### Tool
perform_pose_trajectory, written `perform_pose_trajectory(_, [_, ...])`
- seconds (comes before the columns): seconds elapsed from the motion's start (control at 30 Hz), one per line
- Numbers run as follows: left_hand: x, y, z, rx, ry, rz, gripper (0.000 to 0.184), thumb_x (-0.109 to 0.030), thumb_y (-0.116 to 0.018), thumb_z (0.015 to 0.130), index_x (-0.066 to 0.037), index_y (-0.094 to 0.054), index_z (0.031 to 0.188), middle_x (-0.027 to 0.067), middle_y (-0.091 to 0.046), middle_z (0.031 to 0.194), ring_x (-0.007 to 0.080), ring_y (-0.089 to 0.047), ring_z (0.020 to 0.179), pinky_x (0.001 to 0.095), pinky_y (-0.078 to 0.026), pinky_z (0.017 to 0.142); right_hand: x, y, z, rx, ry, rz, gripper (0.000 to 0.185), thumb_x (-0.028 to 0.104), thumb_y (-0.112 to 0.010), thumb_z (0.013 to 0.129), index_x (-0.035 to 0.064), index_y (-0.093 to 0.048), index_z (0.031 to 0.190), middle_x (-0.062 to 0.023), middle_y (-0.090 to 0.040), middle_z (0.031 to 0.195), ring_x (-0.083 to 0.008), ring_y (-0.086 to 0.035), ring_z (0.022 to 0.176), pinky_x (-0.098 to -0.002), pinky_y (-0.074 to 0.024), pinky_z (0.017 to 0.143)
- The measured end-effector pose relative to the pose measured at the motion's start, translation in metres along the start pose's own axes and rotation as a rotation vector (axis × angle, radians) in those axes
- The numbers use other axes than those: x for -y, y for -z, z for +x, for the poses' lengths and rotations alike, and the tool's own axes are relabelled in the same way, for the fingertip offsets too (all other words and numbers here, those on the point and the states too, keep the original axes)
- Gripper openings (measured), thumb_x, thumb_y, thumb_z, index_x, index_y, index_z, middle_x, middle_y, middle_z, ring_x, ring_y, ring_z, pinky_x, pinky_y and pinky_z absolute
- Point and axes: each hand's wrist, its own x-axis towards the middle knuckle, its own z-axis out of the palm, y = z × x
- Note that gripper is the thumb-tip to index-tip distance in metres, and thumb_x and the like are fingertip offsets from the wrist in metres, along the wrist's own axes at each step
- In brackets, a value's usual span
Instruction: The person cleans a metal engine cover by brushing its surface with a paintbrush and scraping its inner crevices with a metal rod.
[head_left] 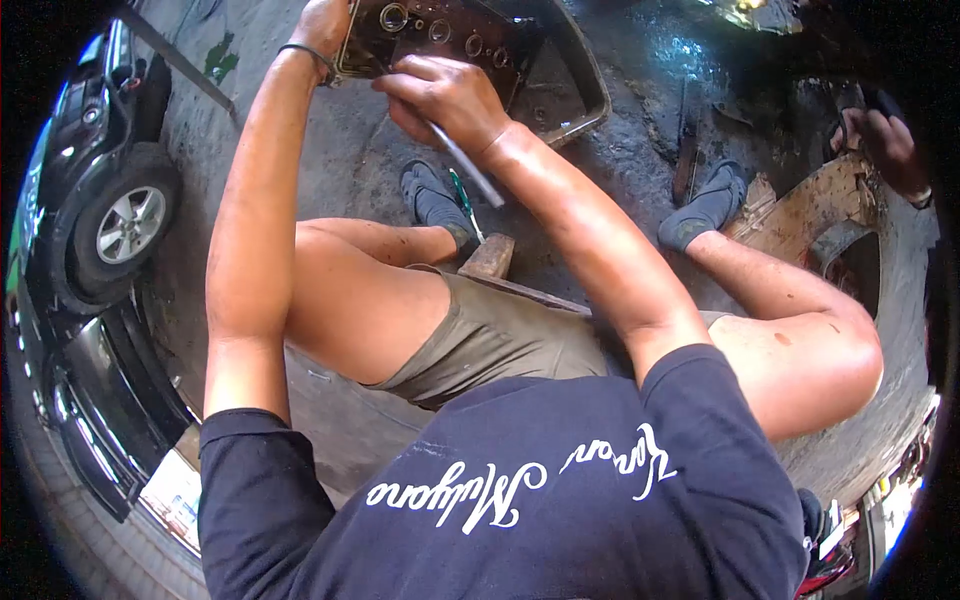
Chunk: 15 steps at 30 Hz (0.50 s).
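At the top edge, my left hand (322, 28), partly cut off by the frame, is closed on the side of an oily engine part (455, 32). This dark metal piece has several round ringed openings and is tilted over a dark pan (592, 118). Close to its lower edge, my right hand (447, 98) is closed round a thin light-grey rod (466, 165). One end of the rod sticks out below the palm; the other end is hidden by the fingers.
A thin green-and-white tool (463, 195) lies by one foot, near a wooden block (488, 258). Stained cardboard (815, 210) lies at right, with another person's hand (890, 150) above it. A vehicle wheel (130, 225) stands at left. The floor (340, 160) looks oily.
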Motion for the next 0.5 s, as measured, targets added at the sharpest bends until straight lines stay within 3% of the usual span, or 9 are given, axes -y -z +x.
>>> perform_pose_trajectory(0.07, [-0.003,0.006,0.007,-0.081,-0.021,0.190,0.045,-0.020,-0.049,0.103,-0.026,-0.031,0.144,0.0133,-0.061,0.120,0.0258,-0.065,0.101,0.0410,-0.057,0.082,0.005,-0.003,-0.003,0.134,-0.089,-0.069,0.023,0.022,-0.068,0.080,0.0127,-0.068,0.101,-0.0073,-0.064,0.093,-0.0302,-0.066,0.087,-0.0427,-0.0555,0.075])
perform_pose_trajectory(0.1, [0.002,0.006,0.002,0.005,-0.046,0.005,0.045,-0.019,-0.049,0.103,-0.024,-0.031,0.144,0.0131,-0.060,0.123,0.0269,-0.065,0.106,0.0420,-0.057,0.085,0.007,-0.007,0.003,0.038,-0.030,-0.013,0.024,0.022,-0.067,0.080,0.0129,-0.068,0.102,-0.0079,-0.063,0.093,-0.0298,-0.066,0.089,-0.0427,-0.0555,0.076])
perform_pose_trajectory(0.13, [0.008,0.008,-0.004,0.000,-0.024,0.000,0.045,-0.019,-0.049,0.103,-0.024,-0.031,0.144,0.0131,-0.060,0.123,0.0269,-0.065,0.106,0.0420,-0.057,0.085,0.007,-0.005,0.007,0.081,-0.013,-0.038,0.024,0.023,-0.067,0.080,0.0145,-0.068,0.103,-0.0082,-0.064,0.096,-0.0309,-0.065,0.091,-0.0423,-0.0554,0.077])
perform_pose_trajectory(0.23, [-0.002,0.015,0.009,-0.055,-0.068,0.166,0.041,-0.016,-0.047,0.103,-0.021,-0.034,0.142,0.0125,-0.057,0.128,0.0283,-0.062,0.114,0.0422,-0.057,0.091,-0.016,-0.004,-0.014,0.271,-0.023,-0.181,0.022,0.024,-0.066,0.081,0.0177,-0.069,0.102,-0.0077,-0.066,0.096,-0.0306,-0.066,0.093,-0.0408,-0.0563,0.079])
perform_pose_trajectory(0.27, [-0.006,0.014,0.015,-0.049,-0.082,0.167,0.041,-0.016,-0.047,0.103,-0.021,-0.034,0.142,0.0125,-0.057,0.128,0.0283,-0.062,0.114,0.0422,-0.057,0.091,-0.009,-0.008,-0.011,0.169,0.011,-0.129,0.026,0.018,-0.071,0.078,0.0142,-0.068,0.104,-0.0057,-0.064,0.085,-0.0284,-0.066,0.083,-0.0407,-0.0555,0.071])
perform_pose_trajectory(0.33, [0.002,0.015,0.010,0.034,-0.107,0.067,0.041,-0.015,-0.047,0.103,-0.021,-0.034,0.142,0.0130,-0.056,0.129,0.0286,-0.062,0.113,0.0426,-0.057,0.089,0.011,-0.001,0.012,0.099,0.022,-0.078,0.022,0.018,-0.070,0.081,0.0147,-0.070,0.102,-0.0062,-0.066,0.085,-0.0290,-0.067,0.084,-0.0407,-0.0559,0.072])
perform_pose_trajectory(0.43, [-0.006,0.000,0.000,-0.045,-0.077,0.092,0.040,-0.013,-0.047,0.103,-0.019,-0.036,0.141,0.0129,-0.056,0.129,0.0281,-0.063,0.111,0.0425,-0.058,0.088,-0.022,-0.009,0.007,0.194,-0.078,-0.016,0.015,0.016,-0.069,0.082,0.0130,-0.072,0.097,-0.0079,-0.070,0.089,-0.0305,-0.068,0.084,-0.0414,-0.0563,0.074])
perform_pose_trajectory(0.5, [-0.006,0.012,0.004,-0.057,-0.087,0.119,0.038,-0.013,-0.047,0.103,-0.018,-0.038,0.139,0.0122,-0.057,0.127,0.0276,-0.063,0.109,0.0420,-0.058,0.087,-0.017,0.001,0.002,0.088,-0.029,0.020,0.020,0.016,-0.070,0.081,0.0129,-0.073,0.101,-0.0078,-0.070,0.089,-0.0304,-0.068,0.083,-0.0410,-0.0566,0.075])
